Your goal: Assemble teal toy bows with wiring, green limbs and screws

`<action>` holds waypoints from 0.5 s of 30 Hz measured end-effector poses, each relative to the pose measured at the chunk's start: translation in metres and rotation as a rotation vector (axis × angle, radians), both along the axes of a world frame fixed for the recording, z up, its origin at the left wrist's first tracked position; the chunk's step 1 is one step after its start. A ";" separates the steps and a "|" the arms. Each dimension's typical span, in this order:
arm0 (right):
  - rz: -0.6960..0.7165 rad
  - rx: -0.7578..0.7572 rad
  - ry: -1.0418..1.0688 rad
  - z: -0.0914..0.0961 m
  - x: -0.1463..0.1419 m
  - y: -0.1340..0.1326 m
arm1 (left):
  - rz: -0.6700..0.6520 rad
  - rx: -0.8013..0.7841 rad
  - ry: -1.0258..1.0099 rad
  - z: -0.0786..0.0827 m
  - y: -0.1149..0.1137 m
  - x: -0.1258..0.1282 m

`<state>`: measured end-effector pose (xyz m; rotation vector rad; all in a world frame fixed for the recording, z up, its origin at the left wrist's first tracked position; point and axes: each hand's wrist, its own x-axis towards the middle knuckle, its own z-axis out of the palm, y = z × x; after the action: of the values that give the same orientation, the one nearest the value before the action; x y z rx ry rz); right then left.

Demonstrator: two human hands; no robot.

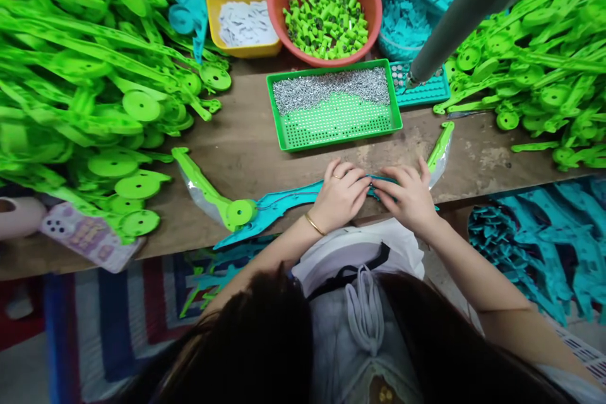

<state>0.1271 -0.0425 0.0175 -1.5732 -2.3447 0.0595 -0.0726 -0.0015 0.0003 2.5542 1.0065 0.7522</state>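
My left hand (pixel 339 194) and my right hand (pixel 408 196) rest side by side at the table's near edge, fingers curled and pressed onto the middle of a long teal plastic toy piece (pixel 279 202). That teal piece lies across the wooden table (pixel 246 145); a green blade-shaped part (pixel 208 192) joins it at the left and another green part (pixel 440 145) sticks out at the right. A ring and a gold bracelet are on my left hand and wrist. The fingertips of both hands meet over the piece; anything small between them is hidden.
A green perforated tray (pixel 334 123) with small metal pins sits just beyond my hands. Behind it are a red bowl (pixel 374 6) of green tubes, a yellow tub (pixel 218 12) of white bits and a teal tray (pixel 426 91). Green plastic parts (pixel 95 88) pile up left and right. A grey pole (pixel 468 12) slants at upper right.
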 end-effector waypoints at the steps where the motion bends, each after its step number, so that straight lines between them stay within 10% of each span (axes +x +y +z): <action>1: -0.010 0.003 -0.019 0.000 0.000 0.000 | -0.004 -0.017 -0.005 0.000 0.000 0.000; 15: -0.021 -0.185 0.148 0.003 0.009 0.000 | 0.020 -0.101 0.002 -0.004 -0.001 -0.002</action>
<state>0.1362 -0.0426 0.0205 -1.6157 -2.2624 0.3845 -0.0741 -0.0023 -0.0039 2.4630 1.0441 0.6865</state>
